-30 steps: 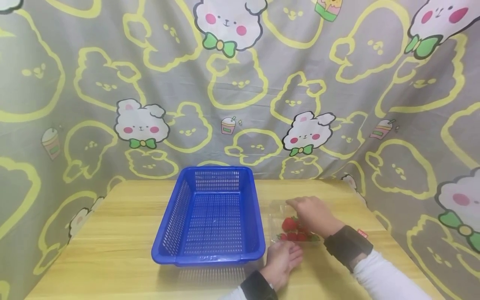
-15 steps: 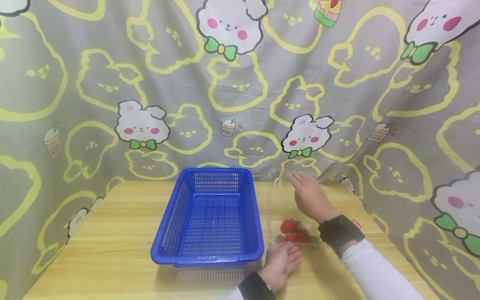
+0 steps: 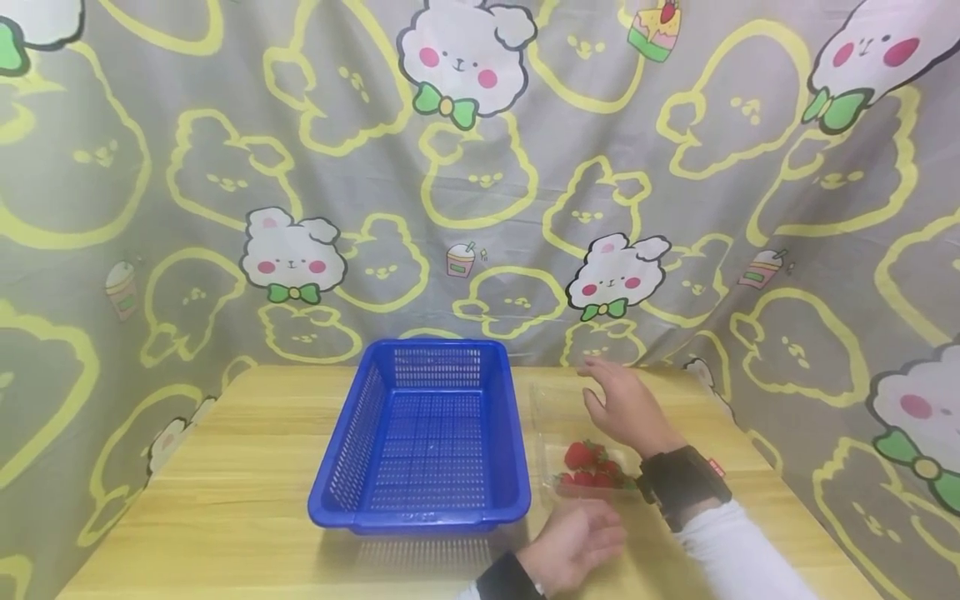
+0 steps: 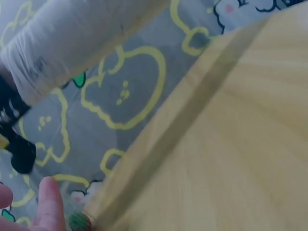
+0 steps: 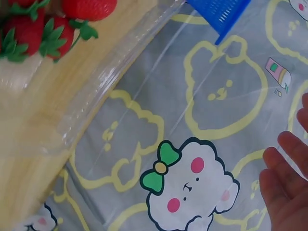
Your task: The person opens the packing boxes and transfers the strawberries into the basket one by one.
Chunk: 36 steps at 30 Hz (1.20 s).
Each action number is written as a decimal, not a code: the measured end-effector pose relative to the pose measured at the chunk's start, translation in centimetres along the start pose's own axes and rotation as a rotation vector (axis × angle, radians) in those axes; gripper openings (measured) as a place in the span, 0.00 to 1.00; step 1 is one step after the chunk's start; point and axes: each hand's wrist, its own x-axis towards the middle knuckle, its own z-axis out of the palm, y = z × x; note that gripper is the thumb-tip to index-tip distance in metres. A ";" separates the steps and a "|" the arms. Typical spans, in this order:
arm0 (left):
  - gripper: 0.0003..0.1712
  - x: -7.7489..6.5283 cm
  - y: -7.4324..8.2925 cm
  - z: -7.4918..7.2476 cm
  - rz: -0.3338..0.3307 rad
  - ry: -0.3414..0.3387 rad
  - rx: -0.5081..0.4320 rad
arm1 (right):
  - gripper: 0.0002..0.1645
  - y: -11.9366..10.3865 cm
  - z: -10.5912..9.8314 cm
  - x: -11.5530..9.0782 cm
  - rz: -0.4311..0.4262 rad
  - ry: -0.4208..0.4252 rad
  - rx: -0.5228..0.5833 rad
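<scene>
A clear plastic clamshell box stands on the right side of the table, its lid folded back toward the far edge. Several red strawberries with green leaves lie at its near end; the right wrist view also shows strawberries close up. My right hand hovers over the folded-back lid, fingers loosely bent and holding nothing. In front of the box's near side is my left hand, palm turned toward it, fingers extended and gripping nothing. Only a few left fingers appear in the left wrist view.
A blue perforated plastic basket sits left of the box, with nothing inside. The light wood table is enclosed by a grey patterned cloth at the back and sides. A small red tag lies right of my right wrist.
My right hand has swung the box's lid up and backward, then come away from it. My left hand has drawn slightly back from the box's near side. The basket stays put.
</scene>
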 end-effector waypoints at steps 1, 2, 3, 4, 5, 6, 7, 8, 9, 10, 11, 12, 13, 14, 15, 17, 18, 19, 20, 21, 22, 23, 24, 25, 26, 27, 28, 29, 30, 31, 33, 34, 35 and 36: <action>0.14 -0.2 0.2 0.1 0.001 -0.016 0.018 | 0.16 0.0 0.0 -0.1 0.024 -0.003 0.010; 0.13 -0.5 0.4 0.1 0.009 -0.032 0.036 | 0.15 -0.1 0.1 -0.3 0.049 -0.007 0.021; 0.12 -0.9 0.7 0.2 0.019 -0.051 0.062 | 0.15 -0.2 0.1 -0.4 0.077 -0.014 0.033; 0.11 -1.3 1.2 0.3 0.037 -0.074 0.100 | 0.15 -0.2 0.2 -0.6 0.105 -0.019 0.043; 0.11 -1.8 1.7 0.4 0.061 -0.106 0.154 | 0.15 -0.3 0.2 -0.8 0.131 -0.023 0.053; 0.10 -2.4 2.3 0.5 0.087 -0.143 0.218 | 0.14 -0.4 0.3 -1.0 0.154 -0.024 0.065; 0.09 -3.0 3.0 0.6 0.118 -0.182 0.284 | 0.14 -0.5 0.3 -1.2 0.171 -0.021 0.077; 0.08 -3.6 3.8 0.6 0.162 -0.216 0.362 | 0.15 -0.6 0.4 -1.4 0.186 -0.016 0.089; 0.08 -4.3 4.6 0.6 0.214 -0.239 0.459 | 0.15 -0.8 0.5 -1.6 0.200 -0.008 0.098; 0.09 -4.9 5.5 0.6 0.274 -0.252 0.550 | 0.15 -0.9 0.6 -1.8 0.210 0.003 0.107; 0.09 -5.5 6.4 0.5 0.340 -0.256 0.638 | 0.15 -1.0 0.7 -2.0 0.224 0.013 0.116; 0.09 -6.0 7.3 0.4 0.421 -0.244 0.742 | 0.16 -1.2 0.7 -2.2 0.239 0.020 0.124; 0.09 -6.3 8.1 0.1 0.510 -0.218 0.848 | 0.16 -1.3 0.8 -2.3 0.257 0.024 0.127; 0.09 -6.7 9.0 -0.2 0.598 -0.169 0.963 | 0.16 -1.5 0.8 -2.4 0.280 0.023 0.131; 0.10 -6.9 9.8 -0.5 0.681 -0.110 1.076 | 0.16 -1.6 0.8 -2.5 0.308 0.018 0.136; 0.12 -7.2 11.3 -1.5 0.833 0.016 1.296 | 0.17 -1.9 0.8 -2.7 0.372 -0.008 0.142; 0.14 -7.4 12.0 -2.1 0.888 0.088 1.406 | 0.18 -2.0 0.8 -2.7 0.403 -0.025 0.147; 0.15 -7.5 12.7 -2.7 0.898 0.148 1.489 | 0.18 -2.1 0.7 -2.8 0.434 -0.046 0.151; 0.17 -7.7 13.3 -3.3 0.882 0.200 1.562 | 0.19 -2.2 0.7 -2.8 0.464 -0.066 0.161; 0.20 -7.9 14.0 -3.9 0.855 0.241 1.624 | 0.20 -2.3 0.6 -2.8 0.492 -0.086 0.171; 0.22 -8.0 14.5 -4.5 0.812 0.272 1.676 | 0.20 -2.3 0.5 -2.8 0.519 -0.111 0.181; 0.24 -8.3 15.1 -5.1 0.750 0.291 1.715 | 0.21 -2.4 0.5 -2.8 0.541 -0.135 0.194; 0.26 -8.6 15.6 -5.7 0.697 0.303 1.742 | 0.21 -2.4 0.5 -2.8 0.560 -0.160 0.203; 0.27 -8.7 16.0 -6.3 0.641 0.308 1.763 | 0.22 -2.4 0.5 -2.9 0.579 -0.184 0.208; 0.28 -8.9 16.3 -6.9 0.598 0.309 1.779 | 0.22 -2.3 0.5 -3.0 0.598 -0.206 0.215; 0.30 -9.1 16.6 -7.5 0.568 0.313 1.790 | 0.22 -2.2 0.6 -3.2 0.610 -0.228 0.216; 0.30 -9.3 16.9 -8.2 0.543 0.317 1.794 | 0.22 -2.1 0.7 -3.3 0.618 -0.249 0.214; 0.31 -9.5 17.2 -8.8 0.531 0.321 1.799 | 0.22 -2.0 0.8 -3.4 0.620 -0.269 0.214; 0.31 -9.7 17.6 -9.4 0.521 0.329 1.793 | 0.23 -1.8 1.0 -3.6 0.619 -0.288 0.210; 0.31 -9.8 18.0 -10.0 0.513 0.338 1.782 | 0.23 -1.6 1.2 -3.7 0.616 -0.305 0.208; 0.31 -10.2 18.8 -11.3 0.499 0.352 1.737 | 0.22 -1.3 1.6 -4.0 0.625 -0.345 0.222; 0.31 -10.4 19.3 -11.9 0.498 0.346 1.708 | 0.22 -1.2 1.8 -4.1 0.631 -0.364 0.230; 0.31 -10.6 19.7 -12.6 0.504 0.340 1.679 | 0.23 -1.1 2.0 -4.2 0.638 -0.384 0.245; 0.31 -10.9 20.2 -13.2 0.503 0.336 1.645 | 0.23 -1.0 2.1 -4.2 0.648 -0.399 0.257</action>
